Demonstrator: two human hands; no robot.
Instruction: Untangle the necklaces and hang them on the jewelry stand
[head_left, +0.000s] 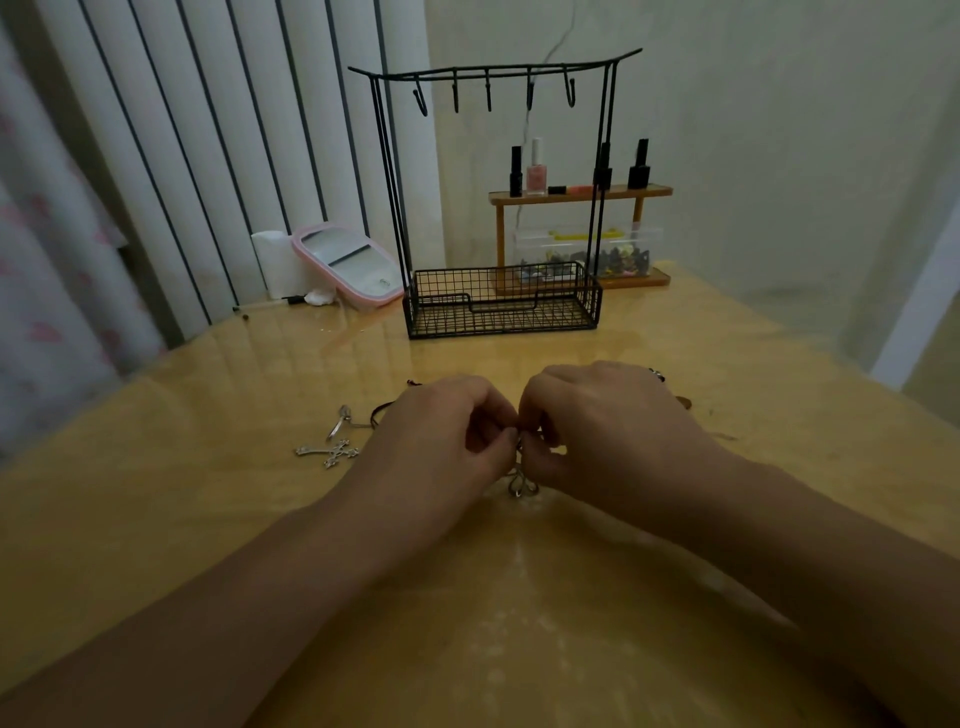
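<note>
A black wire jewelry stand (501, 299) with a basket base and several bare hooks along its top bar stands at the back of the table. My left hand (441, 441) and my right hand (597, 431) meet in the middle of the table, fingertips together, both pinching a necklace whose small silver pendant (521, 486) hangs just below them. A silver cross pendant (330, 452) lies flat to the left, with a silver clasp piece (340, 421) and dark cord (382, 410) running under my left hand. More cord ends show past my right hand.
The glossy yellow table (519, 623) carries a pink-framed mirror (348, 265) and a white box at back left. A wooden shelf (579, 195) with nail polish bottles and a clear box of small items stands behind the stand. Vertical blinds hang at left.
</note>
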